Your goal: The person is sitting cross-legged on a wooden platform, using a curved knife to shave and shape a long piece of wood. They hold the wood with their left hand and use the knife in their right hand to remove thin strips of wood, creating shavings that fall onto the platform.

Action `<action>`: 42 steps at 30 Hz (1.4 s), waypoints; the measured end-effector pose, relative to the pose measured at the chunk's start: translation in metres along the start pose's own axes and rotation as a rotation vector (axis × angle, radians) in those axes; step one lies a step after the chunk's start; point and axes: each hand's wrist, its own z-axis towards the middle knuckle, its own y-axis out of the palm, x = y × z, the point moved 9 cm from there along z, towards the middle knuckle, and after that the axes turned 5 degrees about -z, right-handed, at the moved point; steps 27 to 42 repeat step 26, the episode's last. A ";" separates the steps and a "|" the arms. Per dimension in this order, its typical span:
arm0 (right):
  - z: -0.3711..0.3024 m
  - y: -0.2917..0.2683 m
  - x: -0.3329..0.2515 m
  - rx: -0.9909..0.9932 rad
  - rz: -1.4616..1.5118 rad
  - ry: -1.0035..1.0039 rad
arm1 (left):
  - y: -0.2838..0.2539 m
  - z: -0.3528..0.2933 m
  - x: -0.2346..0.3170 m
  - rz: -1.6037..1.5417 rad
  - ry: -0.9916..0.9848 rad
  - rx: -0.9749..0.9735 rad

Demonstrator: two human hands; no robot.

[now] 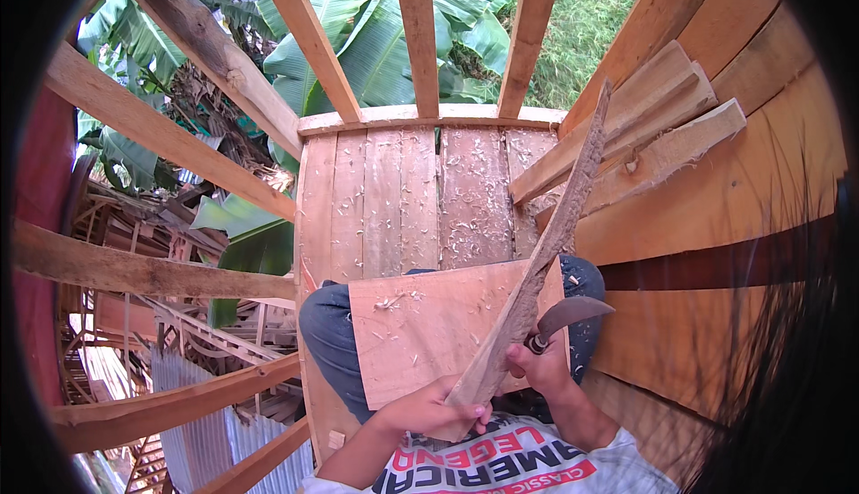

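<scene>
A long, rough wooden strip [537,266] slants from my lap up to the right, its far end rising above the floor. Around its lower end my left hand [437,412] is closed, thumb and fingers gripping the wood. My right hand [544,364] is closed on the dark handle of a knife [574,312] with a broad curved blade, close beside the strip. The blade points right, away from the wood. Across my thighs lies a flat plywood board [420,337] with a few curled shavings on it.
Wood shavings litter the plank floor [385,199]. Rough boards [644,158] lean against the orange-brown wooden wall [716,199] at right. Slatted wooden railings [416,38] stand ahead and left, with banana leaves [349,46] beyond and corrugated sheets [192,422] below left.
</scene>
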 end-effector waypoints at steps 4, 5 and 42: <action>0.006 -0.010 0.011 -0.042 0.135 0.028 | 0.001 0.006 0.006 0.094 0.093 0.100; 0.008 -0.008 0.007 -0.041 0.091 0.034 | 0.000 0.007 0.007 0.127 0.104 0.112; 0.003 -0.007 -0.010 -0.082 -0.300 -0.167 | 0.003 0.002 0.042 0.476 0.433 0.355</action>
